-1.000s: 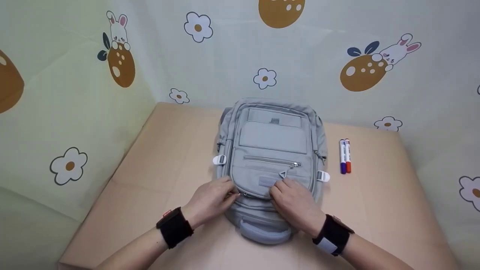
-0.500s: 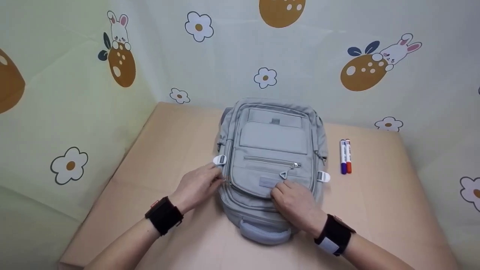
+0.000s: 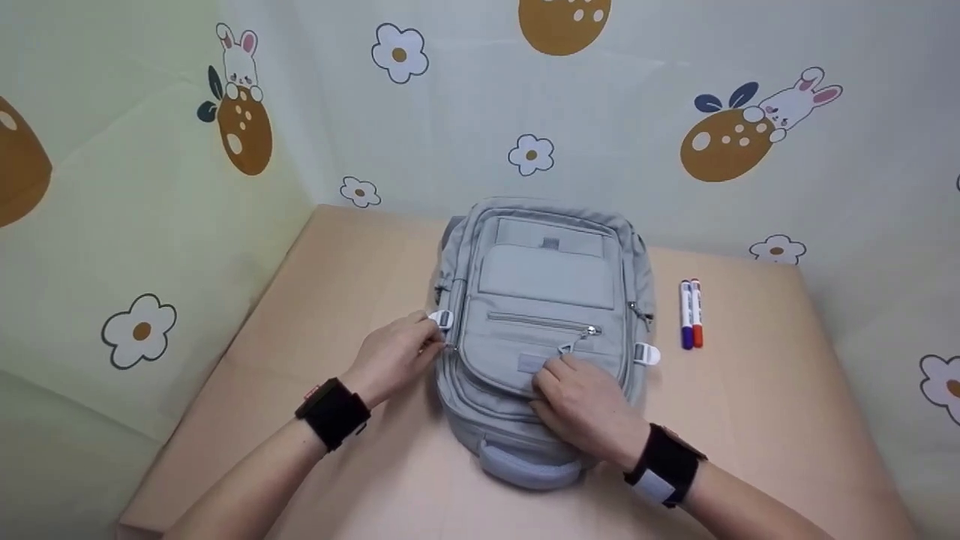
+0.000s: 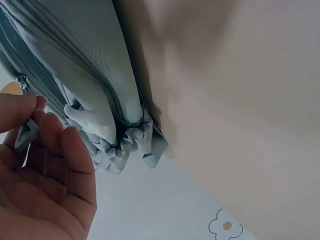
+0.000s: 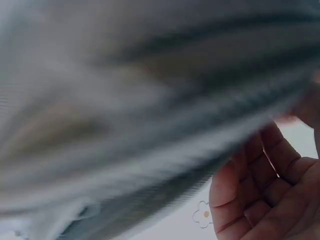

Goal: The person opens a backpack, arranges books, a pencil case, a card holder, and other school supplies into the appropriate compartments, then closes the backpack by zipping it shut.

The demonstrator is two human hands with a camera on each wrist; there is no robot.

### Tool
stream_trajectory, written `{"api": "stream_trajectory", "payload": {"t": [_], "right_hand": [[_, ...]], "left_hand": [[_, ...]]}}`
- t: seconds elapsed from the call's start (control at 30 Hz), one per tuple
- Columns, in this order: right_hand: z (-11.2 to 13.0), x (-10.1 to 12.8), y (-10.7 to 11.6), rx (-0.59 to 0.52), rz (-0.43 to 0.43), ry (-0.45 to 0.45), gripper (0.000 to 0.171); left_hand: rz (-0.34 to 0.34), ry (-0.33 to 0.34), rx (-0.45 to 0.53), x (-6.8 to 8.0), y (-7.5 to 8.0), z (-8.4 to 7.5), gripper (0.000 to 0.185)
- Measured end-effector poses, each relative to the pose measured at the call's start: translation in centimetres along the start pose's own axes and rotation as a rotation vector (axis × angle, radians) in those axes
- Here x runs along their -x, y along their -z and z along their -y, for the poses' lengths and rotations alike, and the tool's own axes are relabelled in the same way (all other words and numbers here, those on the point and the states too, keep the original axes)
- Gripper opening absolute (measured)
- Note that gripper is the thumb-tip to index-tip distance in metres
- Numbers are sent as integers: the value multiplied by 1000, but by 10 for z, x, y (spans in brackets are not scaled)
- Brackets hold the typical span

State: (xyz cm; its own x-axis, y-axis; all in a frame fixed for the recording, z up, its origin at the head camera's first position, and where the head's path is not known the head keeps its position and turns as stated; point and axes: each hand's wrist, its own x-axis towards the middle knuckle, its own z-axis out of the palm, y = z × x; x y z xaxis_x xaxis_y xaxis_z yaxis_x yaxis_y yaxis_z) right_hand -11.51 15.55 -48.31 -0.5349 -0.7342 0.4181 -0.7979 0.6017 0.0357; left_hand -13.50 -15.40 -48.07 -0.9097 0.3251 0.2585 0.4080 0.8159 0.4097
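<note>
A grey backpack [image 3: 547,285] lies flat on the tan table [image 3: 337,285], its handle [image 3: 529,469] toward me. My left hand [image 3: 433,343] is at the bag's left side, beside a white buckle [image 3: 441,320]. In the left wrist view its thumb and finger [image 4: 30,120] pinch a grey zipper pull [image 4: 24,136] next to the zipper track [image 4: 75,80]. My right hand [image 3: 551,382] lies on the front pocket [image 3: 544,352], fingers curled on the fabric. The right wrist view is blurred fabric [image 5: 125,110], with curled fingers [image 5: 260,190] at the lower right.
Two markers [image 3: 690,313], one purple and one orange, lie side by side to the right of the bag. A second white buckle [image 3: 646,352] sticks out on the bag's right side. Patterned wall panels [image 3: 150,187] close in the table at the left and back.
My left hand has slid from the pocket's near left corner away from me along the bag's left side to the buckle. My right hand has stayed on the front pocket, shifting slightly left.
</note>
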Motion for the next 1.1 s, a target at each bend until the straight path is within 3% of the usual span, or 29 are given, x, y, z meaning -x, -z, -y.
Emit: {"api": "stream_trajectory", "payload": {"t": [0.2,0.3,0.4,0.57,0.77,1.1], "right_hand": [[12,-25,8,29,116,18,26],[15,-31,5,78,146,27,19],[16,-31,1,128,152,36,8],[13,-27,-4,172,120,69,10],[12,-26,-4,175,97,85,11],[16,-27,-4,145,92,80,8]], "left_hand": [[27,51,21,0,-3,-3,7],[44,65,58,-1,-3,-5,9],[52,65,82,-2,-3,-6,10],[35,8,29,-8,1,-4,10],[22,-77,-65,-29,6,4,11],[-9,-16,-139,-78,3,25,12]]}}
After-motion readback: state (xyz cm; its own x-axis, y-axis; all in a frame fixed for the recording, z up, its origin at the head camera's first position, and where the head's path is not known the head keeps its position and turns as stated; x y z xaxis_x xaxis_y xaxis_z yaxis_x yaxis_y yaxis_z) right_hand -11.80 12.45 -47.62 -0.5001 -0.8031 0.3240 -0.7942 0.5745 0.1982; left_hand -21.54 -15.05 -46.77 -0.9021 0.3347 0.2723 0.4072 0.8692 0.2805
